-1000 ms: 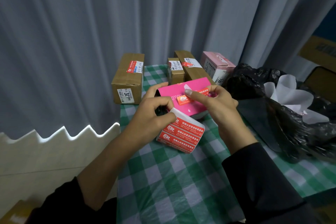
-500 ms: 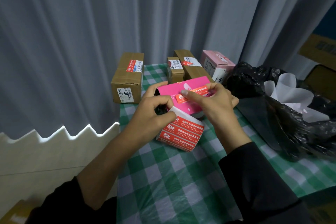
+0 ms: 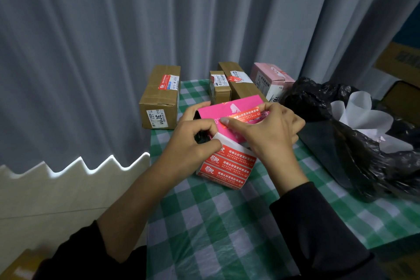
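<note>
here, just above the checked table (image 3: 227, 223), the left hand (image 3: 191, 143) pinches a sticker sheet (image 3: 227, 166) against a pink box (image 3: 227, 109) to steady both, while the right hand (image 3: 270, 134) pinches one red seal sticker (image 3: 245, 115) across the box's face.

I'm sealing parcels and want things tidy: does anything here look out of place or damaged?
Nothing looks damaged. The odd one is the black rubbish bag slumped on the checked tablecloth right of the pink box, white paper sticking out. The red sticker in the right hand lies about parallel to the box edge.
</note>
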